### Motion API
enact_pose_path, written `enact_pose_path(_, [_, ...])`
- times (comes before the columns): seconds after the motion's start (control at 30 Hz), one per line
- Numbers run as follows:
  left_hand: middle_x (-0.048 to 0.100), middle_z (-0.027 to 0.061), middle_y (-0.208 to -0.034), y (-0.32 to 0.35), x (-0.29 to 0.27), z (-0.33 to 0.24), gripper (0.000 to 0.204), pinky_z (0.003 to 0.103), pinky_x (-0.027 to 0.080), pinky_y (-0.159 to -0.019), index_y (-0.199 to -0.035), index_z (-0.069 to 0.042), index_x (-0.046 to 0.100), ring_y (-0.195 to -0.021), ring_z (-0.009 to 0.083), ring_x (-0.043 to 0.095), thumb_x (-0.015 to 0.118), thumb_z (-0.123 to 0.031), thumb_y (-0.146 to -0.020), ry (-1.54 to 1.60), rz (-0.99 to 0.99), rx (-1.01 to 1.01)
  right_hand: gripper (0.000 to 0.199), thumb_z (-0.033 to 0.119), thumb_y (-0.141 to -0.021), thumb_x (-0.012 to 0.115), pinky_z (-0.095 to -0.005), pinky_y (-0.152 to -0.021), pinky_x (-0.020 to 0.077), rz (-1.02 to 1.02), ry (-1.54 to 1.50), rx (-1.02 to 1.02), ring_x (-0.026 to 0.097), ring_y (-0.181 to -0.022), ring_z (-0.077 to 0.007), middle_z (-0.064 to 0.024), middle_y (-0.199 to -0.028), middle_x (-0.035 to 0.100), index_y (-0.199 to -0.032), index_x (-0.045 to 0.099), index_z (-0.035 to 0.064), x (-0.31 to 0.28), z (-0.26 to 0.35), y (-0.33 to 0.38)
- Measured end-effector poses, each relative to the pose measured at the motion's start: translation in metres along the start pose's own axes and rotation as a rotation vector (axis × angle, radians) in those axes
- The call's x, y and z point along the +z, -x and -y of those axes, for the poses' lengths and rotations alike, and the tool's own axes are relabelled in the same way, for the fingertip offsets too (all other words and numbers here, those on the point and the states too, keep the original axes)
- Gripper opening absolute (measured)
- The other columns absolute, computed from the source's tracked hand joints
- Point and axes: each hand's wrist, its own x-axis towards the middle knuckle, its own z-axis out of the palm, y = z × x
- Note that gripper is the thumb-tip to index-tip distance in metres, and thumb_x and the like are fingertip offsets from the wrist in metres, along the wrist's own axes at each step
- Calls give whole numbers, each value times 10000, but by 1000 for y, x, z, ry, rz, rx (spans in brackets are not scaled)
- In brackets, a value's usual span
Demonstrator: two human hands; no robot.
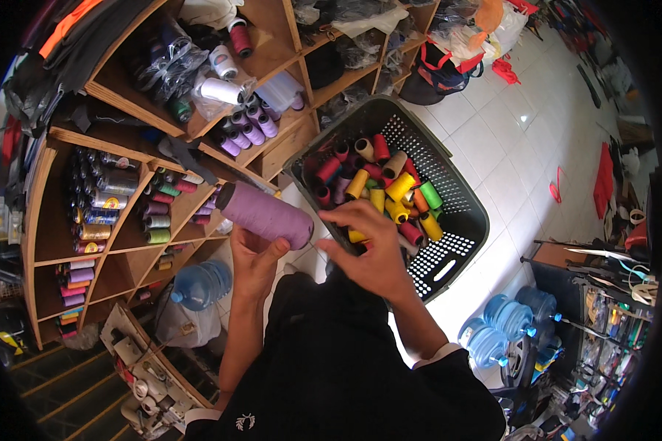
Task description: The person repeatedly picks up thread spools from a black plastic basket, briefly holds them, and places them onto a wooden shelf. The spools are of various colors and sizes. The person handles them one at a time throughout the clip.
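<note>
A large purple thread spool (266, 214) lies across my left hand (256, 263), whose fingers and thumb close round its underside. My right hand (371, 250) is just right of the spool's end, thumb and fingers apart, with nothing seen between them. Beyond and to the right of it stands a dark perforated plastic basket (472, 209) heaped with thread spools, such as a yellow spool (400, 187), a green spool (430, 195) and a red spool (410, 233). Part of the heap is hidden behind my right hand.
Wooden shelves (125, 262) on the left hold several thread spools, including a group of purple spools (251, 131). A blue water bottle (203, 285) stands below them. More water bottles (507, 316) are at the lower right, on the tiled floor (518, 184). Bags (452, 66) lie at the far end.
</note>
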Motion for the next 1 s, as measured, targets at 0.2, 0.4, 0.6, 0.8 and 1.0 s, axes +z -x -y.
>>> enact_pose_path(0.2, [589,63,-1090,1,4,1,660,334,457,-920,-1202,-29,471,-1005,174,590,858,-121,-675,-64,18,-3,239,62,-736,752,-329,-680,448,-63,43,-67,559,-770,-250,-108,-839,571,-955,670,15,15,1,4])
enact_pose_path(0.4, [577,70,-1128,3,-1,6,668,340,449,-939,-1234,-26,451,-1040,178,579,841,-115,-698,-18,0,-2,138,65,-821,665,-336,-643,423,-120,-95,12,519,-704,-260,-101,-775,519,-796,555,-15,17,-6,1])
enact_pose_path(0.6, [525,112,-1253,3,-13,8,646,468,408,-1021,-1324,-37,389,-1168,263,524,740,-201,-807,37,-5,-49,148,94,-846,648,-328,-631,415,-263,88,222,524,-702,-263,-116,-783,521,-879,543,-7,-28,-73,1])
enact_pose_path(0.8, [532,205,-1222,3,-13,-1,671,490,479,-941,-1317,-20,388,-1091,342,579,687,-359,-822,63,51,-175,147,137,-854,675,-310,-546,419,-542,552,324,514,-589,-155,-83,-702,542,-833,665,-8,-66,-157,19])
enact_pose_path(1.0, [554,225,-1185,5,-19,-5,597,473,468,-956,-1315,12,391,-1074,324,590,641,-266,-850,197,111,-204,145,97,-812,710,-264,-588,432,-379,385,333,529,-638,-132,-68,-731,546,-907,679,-9,-54,-107,16])
